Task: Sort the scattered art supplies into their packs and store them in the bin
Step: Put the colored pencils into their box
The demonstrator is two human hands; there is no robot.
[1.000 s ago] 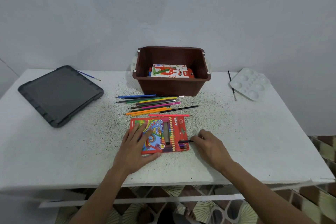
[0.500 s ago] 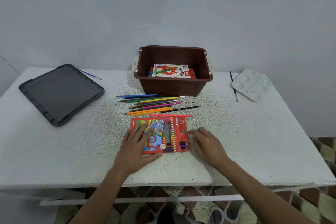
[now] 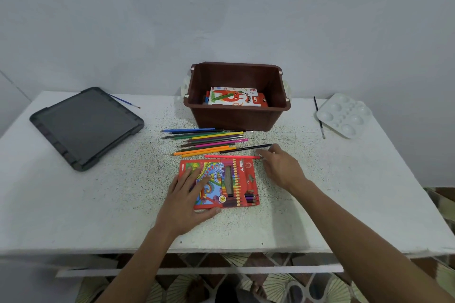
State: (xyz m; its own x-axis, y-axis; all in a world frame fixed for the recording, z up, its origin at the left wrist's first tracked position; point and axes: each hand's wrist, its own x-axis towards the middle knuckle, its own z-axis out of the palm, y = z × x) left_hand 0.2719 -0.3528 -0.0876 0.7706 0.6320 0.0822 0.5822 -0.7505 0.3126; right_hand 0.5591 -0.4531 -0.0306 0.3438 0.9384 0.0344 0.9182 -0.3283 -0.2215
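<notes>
The red pencil pack (image 3: pixel 222 183) lies flat on the tabletop (image 3: pixel 98 204) near its front edge, with a few pencils already showing in its right-hand end. Your left hand (image 3: pixel 183 200) presses down on the pack's left half, fingers (image 3: pixel 197 177) straight and spread, thumb along the near edge. It pins the pack and grips nothing.

Just beyond the pack lies a pink pencil (image 3: pixel 231 156), and past it a black pencil (image 3: pixel 246 149). Your right hand (image 3: pixel 283 168) reaches toward their right ends, fingers (image 3: pixel 267 152) fairly straight and holding nothing. Whether the tips touch either pencil cannot be told.

Farther back is the row of loose pencils (image 3: pixel 206 141) in blue, green, yellow, magenta and orange, close to the front wall of the brown bin (image 3: pixel 236 118). A pastel box (image 3: pixel 234 97) already sits inside the bin.

You appear to be mid-way through refilling the pack, with most of the pencils still out. The next move calls for a pinch on one pencil's end, then turning it in line with the pack's opening and sliding it in while your left hand keeps the pack from skating.

Off to the sides lie a dark tablet (image 3: pixel 86 125) with a blue brush (image 3: pixel 124 101) behind it, and a white palette (image 3: pixel 344 115) beside a black brush (image 3: pixel 318 117).
</notes>
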